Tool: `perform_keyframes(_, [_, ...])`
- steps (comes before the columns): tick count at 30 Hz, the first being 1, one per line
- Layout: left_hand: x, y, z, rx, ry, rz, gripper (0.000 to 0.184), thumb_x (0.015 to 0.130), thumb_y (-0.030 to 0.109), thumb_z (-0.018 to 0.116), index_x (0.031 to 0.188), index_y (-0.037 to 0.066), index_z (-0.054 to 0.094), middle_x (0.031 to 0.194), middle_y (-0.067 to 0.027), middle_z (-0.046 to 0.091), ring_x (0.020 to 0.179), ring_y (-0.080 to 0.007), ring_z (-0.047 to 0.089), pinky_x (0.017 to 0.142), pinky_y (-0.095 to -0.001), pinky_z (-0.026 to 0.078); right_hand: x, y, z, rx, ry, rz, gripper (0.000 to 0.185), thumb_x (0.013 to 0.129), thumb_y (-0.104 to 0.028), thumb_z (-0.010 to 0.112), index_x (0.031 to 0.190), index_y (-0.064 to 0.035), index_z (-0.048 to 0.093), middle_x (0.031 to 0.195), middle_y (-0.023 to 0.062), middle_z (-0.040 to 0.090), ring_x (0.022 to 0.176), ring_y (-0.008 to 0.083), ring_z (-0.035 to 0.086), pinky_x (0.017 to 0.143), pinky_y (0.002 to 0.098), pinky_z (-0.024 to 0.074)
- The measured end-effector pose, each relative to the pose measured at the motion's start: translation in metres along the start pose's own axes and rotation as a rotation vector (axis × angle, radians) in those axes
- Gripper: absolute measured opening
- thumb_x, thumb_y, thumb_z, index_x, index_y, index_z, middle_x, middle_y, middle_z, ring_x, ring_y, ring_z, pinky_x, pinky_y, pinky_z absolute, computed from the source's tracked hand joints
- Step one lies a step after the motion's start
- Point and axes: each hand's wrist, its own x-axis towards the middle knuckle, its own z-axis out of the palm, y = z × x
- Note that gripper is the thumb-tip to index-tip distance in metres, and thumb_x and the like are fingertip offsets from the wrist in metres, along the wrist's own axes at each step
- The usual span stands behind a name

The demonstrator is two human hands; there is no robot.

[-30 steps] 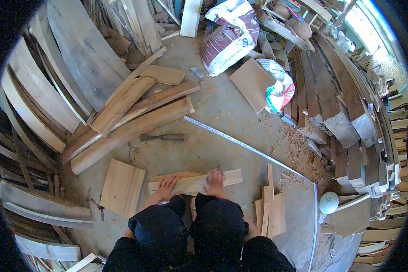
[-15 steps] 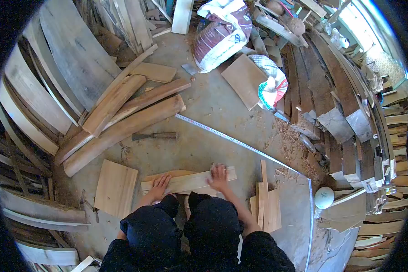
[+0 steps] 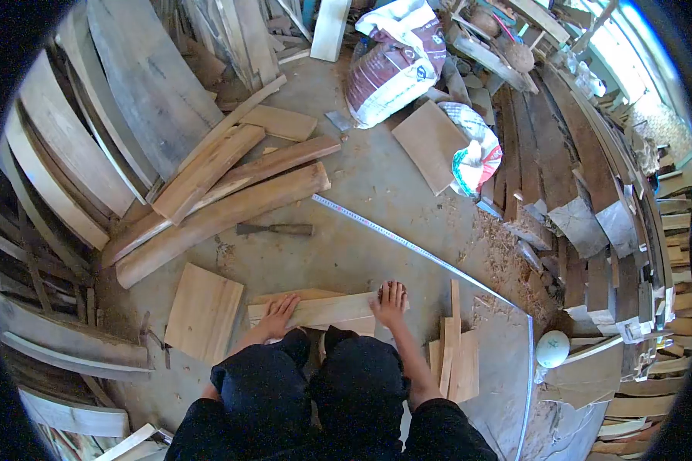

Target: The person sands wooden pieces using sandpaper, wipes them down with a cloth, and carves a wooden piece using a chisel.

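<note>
A pale wooden board (image 3: 327, 310) lies crosswise in front of my knees, over other pieces of wood. My left hand (image 3: 279, 310) rests on its left part with fingers stretched out flat. Near the board's right end, my right hand (image 3: 390, 301) lies across it, fingers extended towards the far edge. The undersides of both hands are hidden. Behind the board, the edge of another wooden piece (image 3: 300, 293) shows. A chisel-like tool with a wooden handle (image 3: 277, 229) lies on the floor beyond.
A square wooden panel (image 3: 204, 311) lies left; small wood pieces (image 3: 460, 361) lie right. An extended tape measure (image 3: 415, 248) crosses the floor and bends at the right. Long timbers (image 3: 223, 223) lie at the left. Sacks (image 3: 396, 69), stacked planks (image 3: 569, 184) and a white round object (image 3: 552, 349) stand around.
My right hand has shifted slightly along the board's right end and is no longer blurred. My left hand stays on the board. The whole view has shifted a little.
</note>
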Motion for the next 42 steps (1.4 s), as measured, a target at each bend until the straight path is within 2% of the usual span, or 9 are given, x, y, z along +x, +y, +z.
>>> perform_keyframes(10, [-0.002, 0.004, -0.002, -0.019, 0.044, 0.03, 0.082, 0.084, 0.055, 0.046, 0.145, 0.02, 0.004, 0.151, -0.0044, 0.008, 0.139, -0.0246, 0.009, 0.108, -0.0521, 0.003, -0.025, -0.061, 0.022, -0.196, -0.024, -0.473, 0.071, 0.083, -0.049, 0.048, 0.14, -0.0136, 0.027, 0.146, 0.0151, 0.019, 0.135, 0.0334, 0.018, 0.107, 0.0528, 0.0107])
perform_keyframes(17, [-0.01, 0.017, -0.013, -0.009, 0.053, -0.003, 0.078, 0.085, 0.053, 0.045, 0.145, 0.02, 0.007, 0.15, -0.0057, 0.011, 0.138, -0.0239, 0.011, 0.109, -0.05, 0.004, -0.021, -0.024, 0.024, -0.082, 0.225, 0.054, 0.078, 0.08, -0.047, 0.055, 0.14, -0.0106, 0.022, 0.148, 0.0158, 0.011, 0.137, 0.0342, 0.006, 0.108, 0.0515, 0.0053])
perform_keyframes(23, [-0.005, 0.013, 0.0, 0.009, 0.136, 0.028, 0.081, 0.083, 0.054, 0.048, 0.145, 0.02, 0.007, 0.15, -0.0061, 0.012, 0.138, -0.0237, 0.011, 0.109, -0.0507, 0.005, -0.032, -0.059, 0.052, -0.791, 0.093, -0.379, 0.07, 0.087, -0.049, 0.041, 0.142, -0.0127, 0.02, 0.149, 0.0158, 0.011, 0.136, 0.0368, 0.012, 0.107, 0.0534, 0.0108])
perform_keyframes(26, [-0.014, 0.017, -0.015, 0.015, 0.08, -0.006, 0.082, 0.083, 0.054, 0.049, 0.145, 0.02, 0.007, 0.15, -0.0053, 0.011, 0.139, -0.0231, 0.01, 0.109, -0.0509, 0.006, -0.008, -0.035, 0.015, -0.262, -0.443, -0.301, 0.062, 0.089, -0.044, 0.037, 0.142, -0.0138, 0.022, 0.149, 0.0135, 0.012, 0.136, 0.0366, 0.011, 0.108, 0.0521, 0.0114])
perform_keyframes(32, [-0.006, 0.013, -0.004, -0.008, 0.102, 0.0, 0.083, 0.082, 0.054, 0.049, 0.145, 0.02, 0.007, 0.151, -0.004, 0.009, 0.139, -0.0229, 0.009, 0.109, -0.0499, 0.006, -0.006, 0.007, 0.062, -0.332, 0.465, -0.21, 0.056, 0.087, -0.038, 0.042, 0.133, -0.0071, 0.036, 0.139, 0.0225, 0.031, 0.127, 0.0416, 0.028, 0.102, 0.0539, 0.0247])
perform_keyframes(35, [-0.002, 0.014, -0.004, -0.006, 0.07, -0.019, 0.082, 0.082, 0.053, 0.05, 0.145, 0.02, 0.007, 0.151, -0.0037, 0.009, 0.139, -0.0229, 0.011, 0.109, -0.0494, 0.005, 0.009, -0.07, 0.123, -0.593, -0.405, 0.004, 0.05, 0.086, -0.029, 0.044, 0.133, -0.0132, 0.04, 0.139, 0.0158, 0.032, 0.126, 0.0383, 0.032, 0.102, 0.0519, 0.025])
perform_keyframes(40, [-0.009, 0.014, -0.001, 0.041, 0.174, 0.001, 0.082, 0.083, 0.051, 0.05, 0.145, 0.021, 0.007, 0.15, -0.0041, 0.014, 0.138, -0.0229, 0.015, 0.11, -0.0491, 0.006, -0.021, -0.102, 0.091, -0.225, 0.045, -0.683, 0.045, 0.086, -0.03, 0.04, 0.128, -0.0127, 0.04, 0.137, 0.0136, 0.034, 0.125, 0.034, 0.033, 0.099, 0.0493, 0.029])
perform_keyframes(41, [-0.01, 0.015, -0.002, 0.015, 0.172, -0.012, 0.079, 0.083, 0.05, 0.049, 0.145, 0.02, 0.008, 0.15, -0.0042, 0.015, 0.137, -0.0233, 0.017, 0.11, -0.0489, 0.007, 0.002, -0.101, 0.061, -0.331, -0.573, -0.456, 0.051, 0.089, -0.031, 0.039, 0.135, -0.0111, 0.031, 0.143, 0.0145, 0.026, 0.131, 0.0343, 0.024, 0.104, 0.0499, 0.0208])
perform_keyframes(42, [-0.011, 0.018, -0.005, -0.012, 0.167, -0.023, 0.077, 0.084, 0.049, 0.049, 0.144, 0.02, 0.01, 0.149, -0.0043, 0.016, 0.136, -0.0236, 0.018, 0.11, -0.0488, 0.008, 0.009, -0.086, 0.037, -0.231, -0.506, -0.344, 0.053, 0.089, -0.03, 0.04, 0.137, -0.0116, 0.028, 0.144, 0.0153, 0.023, 0.133, 0.0346, 0.021, 0.105, 0.0509, 0.0167])
